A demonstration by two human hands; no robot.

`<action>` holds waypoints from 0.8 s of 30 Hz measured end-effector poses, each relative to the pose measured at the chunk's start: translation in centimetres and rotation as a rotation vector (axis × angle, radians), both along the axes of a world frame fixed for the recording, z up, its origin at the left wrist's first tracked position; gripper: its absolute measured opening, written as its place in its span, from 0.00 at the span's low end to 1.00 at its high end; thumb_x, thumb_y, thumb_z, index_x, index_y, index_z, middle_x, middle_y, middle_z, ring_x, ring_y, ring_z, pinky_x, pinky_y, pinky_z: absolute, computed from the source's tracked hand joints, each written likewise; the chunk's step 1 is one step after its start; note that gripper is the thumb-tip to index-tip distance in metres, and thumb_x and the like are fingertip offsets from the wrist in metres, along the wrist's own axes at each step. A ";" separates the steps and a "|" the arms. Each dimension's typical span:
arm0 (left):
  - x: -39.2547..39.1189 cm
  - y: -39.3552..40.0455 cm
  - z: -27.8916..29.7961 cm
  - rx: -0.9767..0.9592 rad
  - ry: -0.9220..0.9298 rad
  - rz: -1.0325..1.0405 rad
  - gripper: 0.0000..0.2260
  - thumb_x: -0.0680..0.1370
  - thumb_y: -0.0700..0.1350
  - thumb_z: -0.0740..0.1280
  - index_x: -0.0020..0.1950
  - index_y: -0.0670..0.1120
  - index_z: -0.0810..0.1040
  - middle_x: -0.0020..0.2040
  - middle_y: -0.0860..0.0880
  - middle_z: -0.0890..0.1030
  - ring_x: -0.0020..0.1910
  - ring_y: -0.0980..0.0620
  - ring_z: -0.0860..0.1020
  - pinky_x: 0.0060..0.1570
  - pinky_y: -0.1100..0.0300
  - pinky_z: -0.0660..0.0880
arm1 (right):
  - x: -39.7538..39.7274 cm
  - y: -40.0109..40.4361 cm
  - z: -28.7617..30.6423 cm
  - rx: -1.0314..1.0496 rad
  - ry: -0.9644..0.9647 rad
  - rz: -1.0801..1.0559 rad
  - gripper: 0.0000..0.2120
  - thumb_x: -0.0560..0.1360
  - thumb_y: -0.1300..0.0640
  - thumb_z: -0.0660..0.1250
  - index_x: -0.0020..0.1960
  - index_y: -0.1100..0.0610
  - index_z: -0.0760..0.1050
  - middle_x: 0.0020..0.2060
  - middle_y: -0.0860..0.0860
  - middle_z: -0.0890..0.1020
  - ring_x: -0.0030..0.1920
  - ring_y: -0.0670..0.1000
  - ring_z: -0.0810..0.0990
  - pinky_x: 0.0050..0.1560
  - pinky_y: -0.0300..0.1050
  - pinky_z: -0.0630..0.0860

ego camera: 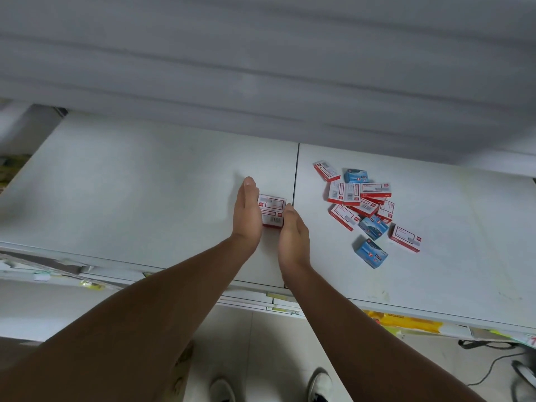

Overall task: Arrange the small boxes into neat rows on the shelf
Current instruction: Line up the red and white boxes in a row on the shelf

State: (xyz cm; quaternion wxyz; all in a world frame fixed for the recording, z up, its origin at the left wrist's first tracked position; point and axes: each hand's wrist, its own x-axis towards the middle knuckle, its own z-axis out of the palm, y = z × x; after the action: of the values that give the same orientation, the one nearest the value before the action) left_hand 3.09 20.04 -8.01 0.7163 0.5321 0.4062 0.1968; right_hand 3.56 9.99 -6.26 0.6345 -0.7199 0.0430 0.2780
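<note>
Nearest me I see two white shoes (319, 384) on the pale floor, and a dark cable (493, 369) trailing at the right; above them the shelf (145, 184) shows its front edge, with yellow packaging (406, 322) tucked under it on the right. My left hand (246, 213) stands on edge, fingers straight, flat against the left side of a small group of red-and-white boxes (272, 210); my right hand (293, 233) presses their right side, its fingers hidden from me, so I cannot tell how they lie. The group sits just left of the seam (295, 175) between the two panels; right of the seam, well apart, lies a loose pile of red and blue boxes (365, 204), some overlapping. The left panel lies bare out to its left edge; the blurred grey back wall (261, 68) closes the far side.
</note>
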 end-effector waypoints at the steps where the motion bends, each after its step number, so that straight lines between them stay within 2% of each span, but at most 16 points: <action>1: 0.0 0.1 -0.1 0.010 0.003 0.000 0.26 0.86 0.64 0.52 0.79 0.52 0.69 0.67 0.59 0.75 0.64 0.62 0.76 0.57 0.69 0.68 | 0.1 0.0 0.0 0.001 -0.011 0.009 0.22 0.86 0.42 0.54 0.76 0.46 0.72 0.69 0.46 0.79 0.70 0.49 0.75 0.76 0.51 0.68; 2: -0.1 0.2 0.1 0.018 0.017 -0.010 0.25 0.86 0.64 0.52 0.77 0.52 0.70 0.65 0.61 0.77 0.62 0.63 0.76 0.59 0.68 0.69 | 0.2 -0.1 0.1 0.002 -0.021 0.018 0.22 0.86 0.42 0.54 0.77 0.46 0.71 0.71 0.46 0.78 0.71 0.49 0.74 0.77 0.51 0.67; 3: -0.2 0.3 0.4 0.021 0.032 -0.015 0.28 0.85 0.66 0.53 0.78 0.51 0.70 0.68 0.59 0.77 0.65 0.62 0.76 0.65 0.65 0.70 | 0.3 -0.1 0.2 -0.003 -0.029 0.025 0.22 0.86 0.42 0.54 0.77 0.46 0.71 0.72 0.46 0.77 0.72 0.48 0.74 0.78 0.51 0.65; 5: -0.6 0.7 0.9 0.041 0.050 -0.017 0.37 0.80 0.71 0.54 0.82 0.50 0.67 0.78 0.53 0.72 0.76 0.56 0.71 0.78 0.55 0.64 | 0.4 -0.3 0.6 -0.004 -0.041 0.046 0.23 0.86 0.42 0.54 0.77 0.47 0.71 0.72 0.46 0.77 0.72 0.48 0.73 0.79 0.52 0.65; 6: -0.8 0.9 1.2 0.066 0.066 -0.029 0.39 0.78 0.72 0.53 0.83 0.50 0.66 0.80 0.52 0.70 0.78 0.54 0.68 0.80 0.53 0.61 | 0.5 -0.5 0.7 -0.012 -0.048 0.057 0.23 0.85 0.42 0.54 0.77 0.48 0.72 0.71 0.47 0.78 0.72 0.49 0.74 0.78 0.52 0.66; 7: -1.1 1.0 1.5 0.101 0.085 -0.049 0.40 0.78 0.73 0.53 0.83 0.51 0.65 0.81 0.52 0.69 0.79 0.54 0.67 0.80 0.53 0.60 | 0.6 -0.9 1.1 -0.025 -0.053 0.065 0.23 0.85 0.41 0.54 0.76 0.49 0.73 0.69 0.46 0.79 0.70 0.48 0.76 0.76 0.50 0.68; 9: -1.9 0.9 2.4 0.224 0.137 -0.087 0.33 0.83 0.67 0.53 0.84 0.51 0.63 0.82 0.53 0.67 0.80 0.53 0.65 0.79 0.57 0.58 | 0.8 -1.8 1.6 -0.046 -0.082 0.082 0.21 0.86 0.44 0.54 0.73 0.52 0.74 0.62 0.41 0.81 0.64 0.42 0.78 0.69 0.38 0.70; 10: -2.5 0.8 2.7 0.311 0.183 -0.103 0.29 0.86 0.63 0.53 0.84 0.51 0.62 0.82 0.53 0.66 0.81 0.53 0.64 0.76 0.60 0.57 | 1.0 -2.5 1.9 -0.060 -0.104 0.091 0.20 0.87 0.45 0.54 0.73 0.51 0.74 0.60 0.36 0.80 0.61 0.36 0.76 0.65 0.31 0.67; 11: -3.3 0.8 2.9 0.405 0.224 -0.124 0.27 0.87 0.60 0.54 0.84 0.51 0.62 0.82 0.53 0.66 0.81 0.52 0.64 0.74 0.62 0.58 | 1.1 -3.3 2.4 -0.081 -0.122 0.107 0.21 0.87 0.46 0.54 0.76 0.51 0.72 0.62 0.34 0.78 0.60 0.34 0.74 0.65 0.28 0.63; 13: -5.1 0.7 3.1 0.583 0.308 -0.228 0.26 0.87 0.59 0.56 0.84 0.53 0.62 0.82 0.53 0.66 0.80 0.50 0.65 0.75 0.58 0.61 | 1.2 -5.0 3.0 -0.149 -0.159 0.183 0.22 0.87 0.45 0.55 0.78 0.51 0.69 0.69 0.40 0.76 0.67 0.41 0.72 0.67 0.34 0.62; 15: -6.9 0.5 3.6 0.739 0.406 -0.397 0.27 0.86 0.60 0.59 0.83 0.54 0.62 0.83 0.52 0.65 0.80 0.49 0.66 0.77 0.50 0.65 | 1.6 -6.9 3.4 -0.236 -0.241 0.269 0.22 0.86 0.45 0.57 0.78 0.50 0.70 0.71 0.45 0.76 0.71 0.47 0.73 0.70 0.41 0.65; 17: -8.2 0.1 4.9 0.859 0.496 -0.532 0.26 0.85 0.58 0.61 0.83 0.54 0.62 0.83 0.52 0.66 0.80 0.47 0.67 0.76 0.47 0.68 | 2.3 -8.7 3.9 -0.346 -0.343 0.394 0.22 0.85 0.47 0.60 0.77 0.51 0.71 0.73 0.49 0.76 0.73 0.50 0.73 0.73 0.46 0.67; 21: -9.6 -1.7 9.0 1.088 0.631 -0.640 0.24 0.85 0.56 0.63 0.81 0.54 0.66 0.81 0.52 0.69 0.76 0.47 0.73 0.70 0.47 0.74 | 4.4 -11.8 6.5 -0.540 -0.469 0.605 0.22 0.83 0.47 0.63 0.75 0.52 0.74 0.71 0.52 0.78 0.67 0.53 0.78 0.65 0.43 0.72; 24: -9.7 -3.2 12.1 1.185 0.727 -0.679 0.24 0.84 0.57 0.62 0.80 0.55 0.67 0.79 0.53 0.71 0.74 0.50 0.74 0.68 0.49 0.75 | 5.6 -13.5 9.0 -0.650 -0.572 0.715 0.24 0.81 0.44 0.63 0.74 0.51 0.74 0.70 0.52 0.78 0.67 0.54 0.78 0.66 0.50 0.76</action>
State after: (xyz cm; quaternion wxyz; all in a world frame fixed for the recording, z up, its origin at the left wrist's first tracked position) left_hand -6.63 16.80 4.07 0.1548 0.9531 0.2575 -0.0361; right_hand 9.20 -3.53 2.72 0.2328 -0.8948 -0.2941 0.2421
